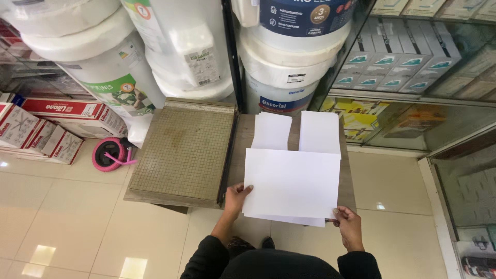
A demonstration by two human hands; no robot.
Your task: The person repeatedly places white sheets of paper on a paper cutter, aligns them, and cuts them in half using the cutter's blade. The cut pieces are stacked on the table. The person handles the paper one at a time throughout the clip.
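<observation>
A stack of white paper sheets point(292, 183) lies on a small wooden table point(347, 181). My left hand point(236, 199) grips the stack's lower left corner with the thumb on top. My right hand point(349, 222) holds the lower right corner. Two smaller white sheets point(271, 130) point(320, 132) lie side by side on the table beyond the stack. A paper cutter board point(181, 152) with a gridded surface and a dark blade arm along its right edge sits just left of my left hand.
Large white paint buckets point(289, 62) are stacked behind the table. Red and white boxes point(46, 126) and a pink wheel-shaped object point(109, 154) sit on the tiled floor at left. A glass display case point(413, 77) with small boxes stands at right.
</observation>
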